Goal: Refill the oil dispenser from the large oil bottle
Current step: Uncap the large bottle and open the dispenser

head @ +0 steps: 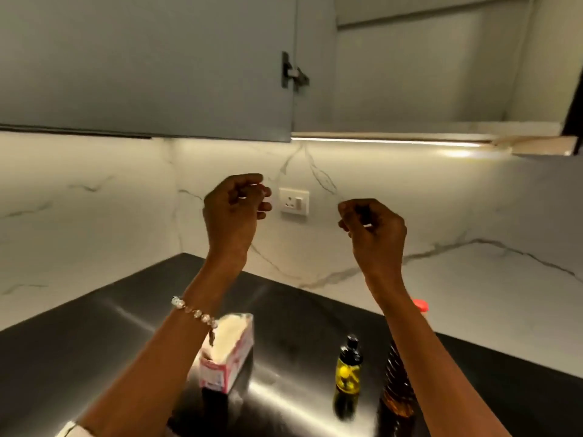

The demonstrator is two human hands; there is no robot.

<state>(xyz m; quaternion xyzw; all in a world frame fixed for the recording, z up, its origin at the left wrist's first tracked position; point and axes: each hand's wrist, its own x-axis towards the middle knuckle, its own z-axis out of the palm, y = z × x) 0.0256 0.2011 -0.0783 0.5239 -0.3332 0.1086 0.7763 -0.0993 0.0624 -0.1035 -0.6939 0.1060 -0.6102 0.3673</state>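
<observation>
A small oil dispenser [348, 373] with yellow oil and a black spout cap stands on the black countertop [126, 326]. Just right of it stands the large oil bottle [398, 389], amber-brown, partly hidden behind my right forearm; its red cap [421, 305] peeks out past the arm. Both hands are raised well above the bottles, in front of the marble wall. My left hand [235, 212] has its fingers loosely curled and holds nothing. My right hand [373, 230] is likewise curled and holds nothing.
A white and red tissue box [227, 354] sits on the counter left of the dispenser. A wall socket [294, 201] is between my hands. Grey upper cabinets hang overhead, one door [142, 64] swung open with its hinge [293, 72] showing.
</observation>
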